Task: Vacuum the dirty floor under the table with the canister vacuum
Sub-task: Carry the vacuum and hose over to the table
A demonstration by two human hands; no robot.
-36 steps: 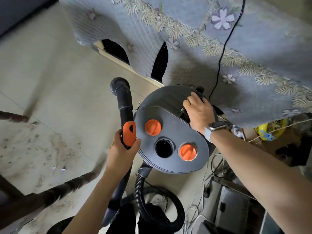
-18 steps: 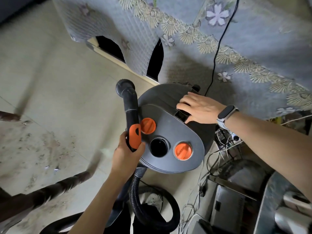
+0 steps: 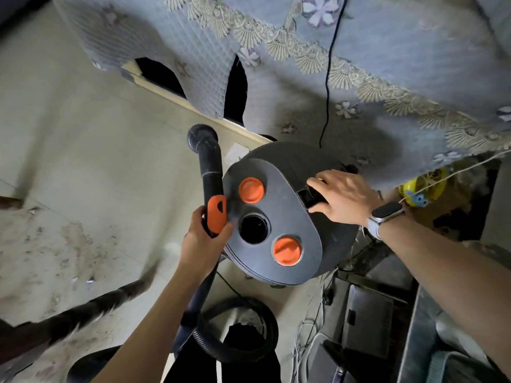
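A grey canister vacuum with two orange caps and a dark round port on its lid stands on the floor in front of me. My left hand is shut on the black wand handle with its orange grip, just left of the lid. The ribbed black hose loops on the floor below. My right hand lies flat on the lid's back part, fingers spread over a dark recess. Dirt and small scraps cover the floor at the left, by a dark table leg.
A blue lace-edged cloth drapes over furniture behind the vacuum, and a black power cord hangs down across it. Cables, flat grey devices and a yellow toy crowd the right side. The tiled floor lies open to the left.
My right hand has slid from gripping the lid's back to lying flat with fingers spread. The left hand keeps its hold on the wand handle; the view has shifted slightly.
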